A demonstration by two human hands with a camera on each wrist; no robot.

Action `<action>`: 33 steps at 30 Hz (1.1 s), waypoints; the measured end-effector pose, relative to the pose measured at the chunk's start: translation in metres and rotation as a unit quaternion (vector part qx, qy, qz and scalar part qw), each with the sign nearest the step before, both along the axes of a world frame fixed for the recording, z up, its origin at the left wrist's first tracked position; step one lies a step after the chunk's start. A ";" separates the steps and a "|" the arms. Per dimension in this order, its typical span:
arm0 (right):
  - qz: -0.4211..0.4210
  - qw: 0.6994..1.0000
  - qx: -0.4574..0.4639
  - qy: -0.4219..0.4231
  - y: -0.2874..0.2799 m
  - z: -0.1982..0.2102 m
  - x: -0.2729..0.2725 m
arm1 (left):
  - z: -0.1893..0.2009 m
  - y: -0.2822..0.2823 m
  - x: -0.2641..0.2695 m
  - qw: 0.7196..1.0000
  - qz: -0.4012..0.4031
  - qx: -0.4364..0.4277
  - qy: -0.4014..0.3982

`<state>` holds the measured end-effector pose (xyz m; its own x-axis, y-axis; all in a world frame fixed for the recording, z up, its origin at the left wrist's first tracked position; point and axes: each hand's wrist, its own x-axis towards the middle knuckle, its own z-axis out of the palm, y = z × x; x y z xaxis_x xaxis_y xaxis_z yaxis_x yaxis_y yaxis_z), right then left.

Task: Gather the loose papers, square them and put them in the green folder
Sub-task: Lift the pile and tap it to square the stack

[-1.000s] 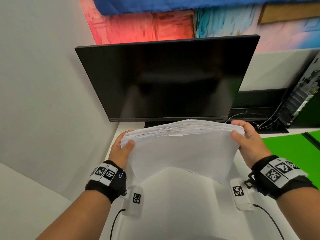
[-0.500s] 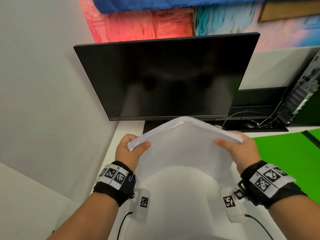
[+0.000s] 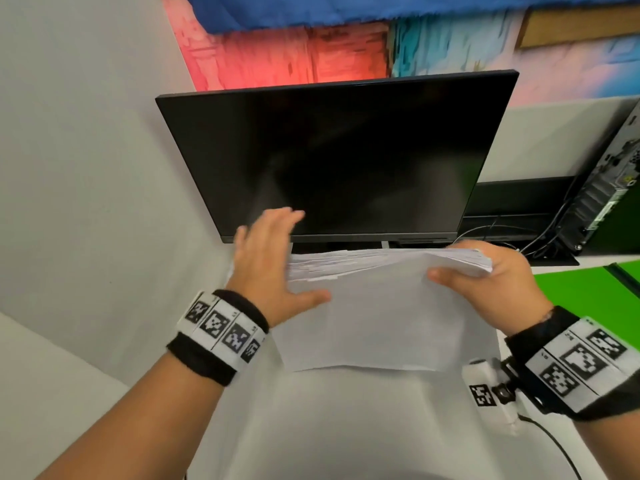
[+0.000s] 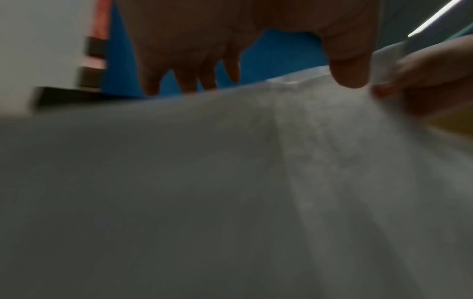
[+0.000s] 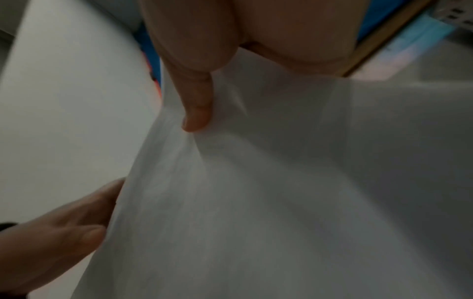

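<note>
Papers: your thick stack of white paper sheets (image 3: 381, 306) stands on edge above the white tabletop (image 3: 346, 427), before the black monitor (image 3: 332, 157).
Right hand (image 3: 491, 282): pinches the stack's right end.
Left hand (image 3: 266, 268): fingers spread flat against its left end.
Folder: green plastic sheet (image 3: 588, 292) at the tabletop's right edge.

The stack of papers (image 3: 381, 306) stands on its lower edge on the tabletop (image 3: 346, 427), just in front of the monitor (image 3: 332, 157); the left hand (image 3: 270, 271) lies flat against the stack's left edge, the right hand (image 3: 491, 285) at its right upper corner, thumb on the near face; the green folder (image 3: 588, 292) lies on the tabletop to the right, beyond the right hand; the computer tower (image 3: 609, 188) stands behind the folder, right of the monitor; cables (image 3: 519, 237) run between them.
</note>
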<state>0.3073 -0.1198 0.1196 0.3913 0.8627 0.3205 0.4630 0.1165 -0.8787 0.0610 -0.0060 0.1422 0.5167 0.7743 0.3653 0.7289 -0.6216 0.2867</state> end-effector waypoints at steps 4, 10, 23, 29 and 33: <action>0.036 0.991 0.028 -0.126 -0.001 0.029 -0.014 | 0.017 -0.014 0.028 0.985 -0.120 -0.037 0.118; 0.077 0.973 -0.131 -0.175 -0.011 0.056 0.007 | 0.017 -0.014 0.016 0.986 -0.142 -0.077 -0.033; -0.001 0.970 0.068 0.234 0.015 0.022 -0.004 | -0.016 -0.029 0.008 0.896 -0.015 -0.182 -0.404; -0.032 0.989 -0.026 0.145 0.026 -0.015 -0.021 | -0.036 -0.046 0.018 0.884 -0.010 -0.251 -0.395; -0.021 0.989 -0.030 0.144 0.023 -0.004 -0.019 | -0.014 -0.041 0.022 0.866 0.017 -0.205 -0.455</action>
